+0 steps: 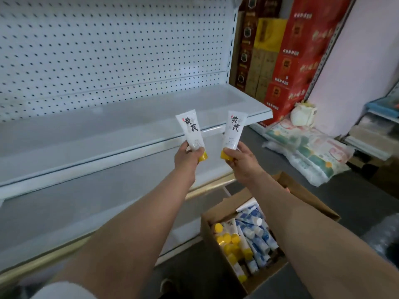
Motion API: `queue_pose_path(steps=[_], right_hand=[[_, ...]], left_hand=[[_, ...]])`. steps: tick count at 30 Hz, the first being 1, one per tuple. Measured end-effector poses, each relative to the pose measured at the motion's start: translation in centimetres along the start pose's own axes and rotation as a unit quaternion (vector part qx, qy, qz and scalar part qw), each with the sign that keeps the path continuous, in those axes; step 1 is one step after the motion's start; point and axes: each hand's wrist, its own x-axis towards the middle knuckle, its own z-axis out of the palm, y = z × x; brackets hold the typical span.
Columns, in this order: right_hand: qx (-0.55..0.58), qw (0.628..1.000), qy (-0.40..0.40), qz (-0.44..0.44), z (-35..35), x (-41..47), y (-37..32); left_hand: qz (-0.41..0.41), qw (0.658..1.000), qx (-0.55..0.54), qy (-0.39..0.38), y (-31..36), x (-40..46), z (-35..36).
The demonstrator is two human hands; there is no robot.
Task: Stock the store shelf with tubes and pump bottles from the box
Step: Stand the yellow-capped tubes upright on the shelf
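My left hand (187, 158) grips a white tube with a yellow cap (190, 130) near its cap end, flat end up. My right hand (241, 159) grips a second, matching white tube (233, 130) the same way. Both tubes are held out in front of the white store shelf (151, 145), just above its front edge. The open cardboard box (218, 247) stands on the floor at the lower right, under my right forearm. It holds several yellow-capped tubes (228, 240) and several blue-and-white tubes (257, 236).
A white pegboard back panel (108, 44) rises behind the shelf. A lower shelf (64, 212) sits beneath. Red and yellow cartons (289, 61) are stacked to the right, with plastic-wrapped packs (306, 152) on the grey floor beside them.
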Motion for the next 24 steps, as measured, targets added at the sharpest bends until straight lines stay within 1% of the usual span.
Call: queue_pose_path(steps=[4, 9, 16, 21, 24], right_hand=[[-0.024, 0.999, -0.027, -0.01, 6.7, 0.2, -0.1], [-0.066, 0.994, -0.084, -0.014, 15.2, 0.6, 2.0], [-0.119, 0.979, -0.165, -0.025, 30.4, 1.7, 6.5], [-0.159, 0.965, -0.205, -0.039, 42.5, 1.3, 11.8], [-0.181, 0.958, -0.217, -0.051, 47.9, 0.1, 14.8]], left_hand=[[0.06, 0.997, -0.027, 0.045, 4.6, 0.0, -5.4], [0.1, 0.99, -0.041, 0.096, 8.0, 1.7, -13.8], [0.144, 0.974, 0.024, 0.175, 12.8, 4.3, -28.0], [0.174, 0.951, 0.077, 0.242, 15.6, 4.6, -40.3], [0.174, 0.933, 0.113, 0.293, 16.5, 4.3, -46.4]])
